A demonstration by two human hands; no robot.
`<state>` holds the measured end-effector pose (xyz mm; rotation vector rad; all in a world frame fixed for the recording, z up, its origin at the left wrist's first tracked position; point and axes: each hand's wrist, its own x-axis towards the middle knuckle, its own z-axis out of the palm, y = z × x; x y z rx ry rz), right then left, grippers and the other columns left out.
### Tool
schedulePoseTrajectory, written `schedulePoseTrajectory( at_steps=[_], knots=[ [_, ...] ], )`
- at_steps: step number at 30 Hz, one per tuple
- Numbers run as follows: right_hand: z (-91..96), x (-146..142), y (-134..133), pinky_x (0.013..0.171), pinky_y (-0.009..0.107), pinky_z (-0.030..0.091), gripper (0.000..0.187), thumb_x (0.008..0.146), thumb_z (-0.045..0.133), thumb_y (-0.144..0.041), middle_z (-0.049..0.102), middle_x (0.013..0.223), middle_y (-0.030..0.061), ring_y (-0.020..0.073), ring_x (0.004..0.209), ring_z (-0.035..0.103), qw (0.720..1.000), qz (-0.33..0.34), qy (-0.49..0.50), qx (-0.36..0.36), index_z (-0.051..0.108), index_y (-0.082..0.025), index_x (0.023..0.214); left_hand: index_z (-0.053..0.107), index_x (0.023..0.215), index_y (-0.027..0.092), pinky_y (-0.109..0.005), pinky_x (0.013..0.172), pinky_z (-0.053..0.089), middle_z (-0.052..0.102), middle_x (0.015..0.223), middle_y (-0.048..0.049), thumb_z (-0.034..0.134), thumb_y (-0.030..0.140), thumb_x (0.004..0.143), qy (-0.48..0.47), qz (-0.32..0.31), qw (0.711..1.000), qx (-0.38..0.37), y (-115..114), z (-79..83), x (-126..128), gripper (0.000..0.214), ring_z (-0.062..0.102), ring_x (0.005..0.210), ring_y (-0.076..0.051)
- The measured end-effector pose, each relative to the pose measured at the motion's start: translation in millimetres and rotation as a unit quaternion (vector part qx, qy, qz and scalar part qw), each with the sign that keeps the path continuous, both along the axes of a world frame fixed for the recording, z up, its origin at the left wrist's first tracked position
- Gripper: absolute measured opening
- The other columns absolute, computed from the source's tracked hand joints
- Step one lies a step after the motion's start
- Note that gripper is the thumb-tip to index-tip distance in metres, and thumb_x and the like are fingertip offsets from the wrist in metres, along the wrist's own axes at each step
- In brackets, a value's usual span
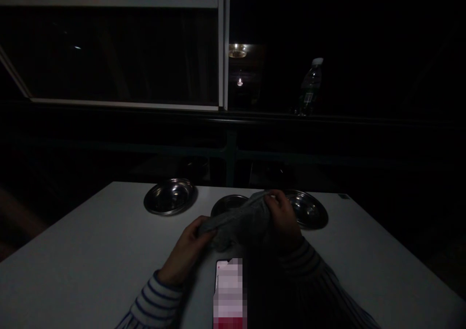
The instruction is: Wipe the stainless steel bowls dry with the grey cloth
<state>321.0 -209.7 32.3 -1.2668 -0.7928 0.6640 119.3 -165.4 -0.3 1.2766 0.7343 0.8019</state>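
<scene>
A limp, dark grey-green cloth-like piece [242,222] is stretched between my two hands above the table. My left hand [187,246] pinches its left end between thumb and fingers. At its upper right end, my right hand [286,217] grips the other edge. Behind it lies a round metal plate [227,203], partly covered from view. To the right, another metal plate [309,210] is partly behind my right hand. A third shiny metal plate [169,196] sits at the left. In the dim light I cannot tell the piece's exact material.
A lit phone [228,290], its screen blurred out, lies on the white table [91,251] below my hands. Beyond the table, a clear plastic bottle [311,86] with a white cap stands on a dark ledge beside a white-framed window [223,52].
</scene>
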Motion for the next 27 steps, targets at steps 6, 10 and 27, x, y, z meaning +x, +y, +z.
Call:
schedulePoseTrajectory(
  at_steps=[6,10,27],
  knots=[
    [18.2,1.4,5.3,0.052,0.024,0.040,0.021,0.071,0.050,-0.036,0.056,0.059,-0.0038,0.0145,0.056,0.054,0.997,0.060,-0.050,-0.002,0.046,-0.021,0.085,0.053,0.110,0.019,-0.038,0.087,0.036,0.056,0.111,-0.0091,0.066,0.031,0.063,-0.051,-0.161,0.986,0.005,-6.3,1.2,-4.1,0.051,0.049,0.104,-0.026],
    [31.3,-7.0,9.8,0.056,0.023,0.042,0.015,0.074,0.048,-0.031,0.058,0.066,-0.0033,0.0126,0.062,0.056,0.984,0.158,-0.079,0.038,0.046,-0.021,0.085,0.046,0.120,0.020,-0.039,0.096,0.029,0.051,0.120,-0.0114,0.061,0.035,0.069,-0.101,-0.136,0.984,-0.045,-9.0,-0.5,10.1,0.055,0.041,0.116,-0.025],
    [42.6,-0.4,9.5,0.073,0.025,0.044,0.018,0.085,0.039,-0.019,0.062,0.089,0.0016,0.0138,0.088,0.057,0.868,0.074,-0.466,0.154,0.053,-0.021,0.096,0.055,0.061,0.015,-0.023,0.051,0.036,0.054,0.056,0.0013,0.055,0.040,0.068,0.170,0.184,0.952,0.176,24.9,5.5,-2.8,0.026,0.049,0.055,-0.013]
  ],
)
